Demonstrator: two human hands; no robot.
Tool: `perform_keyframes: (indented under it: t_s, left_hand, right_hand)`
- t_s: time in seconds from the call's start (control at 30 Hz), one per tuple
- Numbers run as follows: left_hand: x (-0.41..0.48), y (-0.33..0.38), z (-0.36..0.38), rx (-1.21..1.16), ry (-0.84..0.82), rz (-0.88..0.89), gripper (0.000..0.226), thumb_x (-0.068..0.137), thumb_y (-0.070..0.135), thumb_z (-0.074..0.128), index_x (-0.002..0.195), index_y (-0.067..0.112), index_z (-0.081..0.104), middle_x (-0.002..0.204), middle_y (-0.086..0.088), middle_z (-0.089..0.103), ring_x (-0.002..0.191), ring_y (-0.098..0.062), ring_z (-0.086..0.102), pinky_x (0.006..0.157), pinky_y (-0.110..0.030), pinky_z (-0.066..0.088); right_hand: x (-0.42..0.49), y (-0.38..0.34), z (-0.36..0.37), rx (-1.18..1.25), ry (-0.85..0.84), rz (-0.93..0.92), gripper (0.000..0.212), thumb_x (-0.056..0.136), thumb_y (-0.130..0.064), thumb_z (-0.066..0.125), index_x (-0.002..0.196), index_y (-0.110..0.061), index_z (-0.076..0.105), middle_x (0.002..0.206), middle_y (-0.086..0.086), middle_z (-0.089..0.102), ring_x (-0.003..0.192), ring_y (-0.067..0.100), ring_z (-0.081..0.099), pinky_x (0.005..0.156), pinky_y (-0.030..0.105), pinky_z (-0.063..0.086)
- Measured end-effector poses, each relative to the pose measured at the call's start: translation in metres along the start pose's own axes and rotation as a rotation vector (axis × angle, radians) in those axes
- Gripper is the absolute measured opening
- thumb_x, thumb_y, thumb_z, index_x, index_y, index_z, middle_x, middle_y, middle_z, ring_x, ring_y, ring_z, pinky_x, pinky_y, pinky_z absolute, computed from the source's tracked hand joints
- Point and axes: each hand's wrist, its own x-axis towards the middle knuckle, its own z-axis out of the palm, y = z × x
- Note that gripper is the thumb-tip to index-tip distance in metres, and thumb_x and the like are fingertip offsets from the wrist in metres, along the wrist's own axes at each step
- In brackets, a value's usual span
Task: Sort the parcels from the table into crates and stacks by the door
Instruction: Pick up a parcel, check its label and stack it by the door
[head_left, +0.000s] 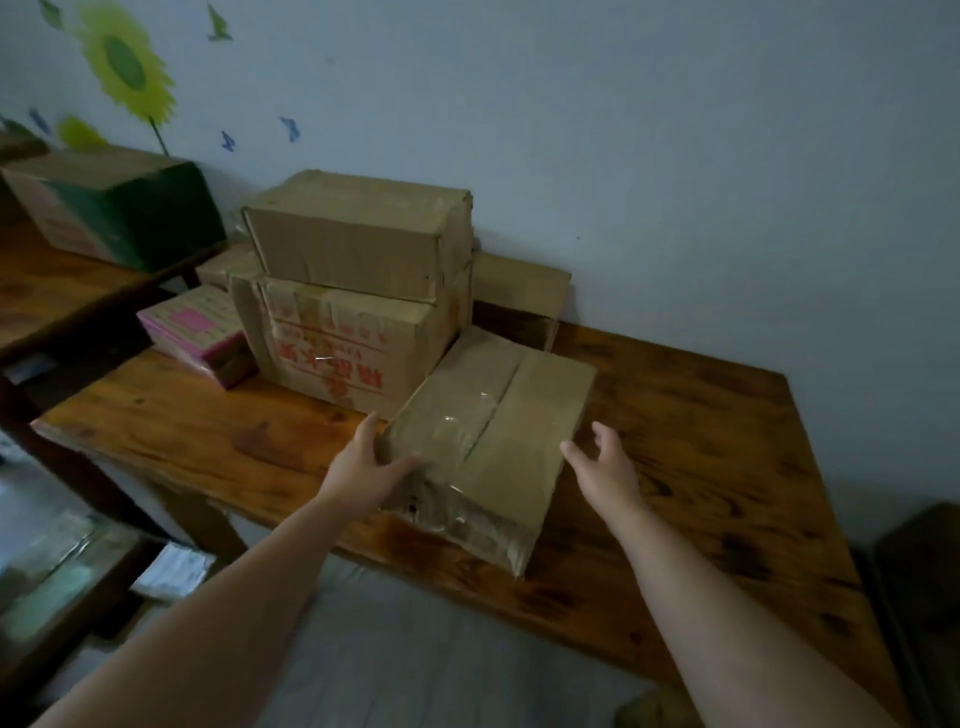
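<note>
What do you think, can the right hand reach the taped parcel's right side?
Probably yes. The right hand hovers open beside the right edge of the taped parcel, with only bare table between them. The left hand holds the opposite corner.

Flat taped parcel (493, 441), brown cardboard, lies skewed, near end at table (701, 441) front edge, left hand (363, 462) gripping its near-left corner; behind it red-printed box (337, 353) bearing plain box (358, 234); pink parcel (197, 332) to their left; small box (519, 296) by the wall.

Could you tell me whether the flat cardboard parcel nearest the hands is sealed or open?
Sealed: the flat brown cardboard parcel has its flaps meeting, with glossy clear tape along the seam.
</note>
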Motion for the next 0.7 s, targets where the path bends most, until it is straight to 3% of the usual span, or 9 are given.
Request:
perform_keyframes:
  t_s: [0.17, 0.33, 0.5, 0.63, 0.7]
  left_hand:
    - [0.017, -0.021, -0.011, 0.015, -0.189, 0.033, 0.083, 0.075, 0.048, 0.072, 0.142, 0.02, 0.031, 0.129, -0.004, 0.054, 0.112, -0.024, 0.055, 0.092, -0.043, 0.051]
    - [0.021, -0.025, -0.009, -0.064, -0.242, 0.077, 0.066, 0.073, 0.046, 0.074, 0.125, 0.022, 0.041, 0.115, 0.004, 0.056, 0.104, -0.017, 0.057, 0.084, -0.037, 0.054]
    - [0.018, -0.003, -0.011, -0.188, -0.228, 0.154, 0.051, 0.073, 0.051, 0.073, 0.11, 0.028, 0.046, 0.107, 0.01, 0.059, 0.099, -0.013, 0.057, 0.076, -0.031, 0.053]
    - [0.015, 0.021, -0.017, -0.381, -0.31, 0.208, 0.044, 0.079, 0.036, 0.072, 0.117, 0.034, 0.049, 0.115, 0.009, 0.06, 0.108, -0.014, 0.057, 0.088, -0.038, 0.052]
    - [0.012, 0.034, -0.02, -0.419, -0.352, 0.264, 0.047, 0.084, 0.023, 0.067, 0.124, 0.04, 0.046, 0.111, 0.016, 0.061, 0.103, -0.007, 0.057, 0.078, -0.029, 0.051]
  right_hand:
    - [-0.038, 0.016, 0.04, 0.192, -0.11, 0.091, 0.074, 0.087, -0.059, 0.049, 0.148, -0.025, 0.024, 0.147, -0.001, 0.039, 0.132, 0.023, 0.04, 0.1, 0.035, 0.036]
    - [-0.068, 0.018, 0.056, 0.351, -0.103, 0.154, 0.08, 0.08, -0.048, 0.067, 0.146, -0.021, 0.029, 0.135, -0.003, 0.049, 0.119, 0.018, 0.048, 0.096, 0.032, 0.04]
    - [-0.076, 0.002, 0.032, 0.429, 0.012, 0.105, 0.06, 0.079, -0.043, 0.07, 0.13, -0.022, 0.046, 0.108, -0.011, 0.059, 0.088, 0.002, 0.053, 0.067, 0.02, 0.042]
    - [-0.083, -0.018, 0.006, 0.541, 0.13, 0.007, 0.058, 0.064, -0.057, 0.07, 0.114, -0.034, 0.052, 0.105, -0.015, 0.06, 0.09, 0.002, 0.057, 0.065, 0.021, 0.044]
    - [-0.086, -0.023, -0.005, 0.551, 0.164, -0.06, 0.043, 0.071, -0.043, 0.076, 0.107, -0.04, 0.054, 0.104, -0.015, 0.062, 0.091, 0.004, 0.06, 0.066, 0.022, 0.048]
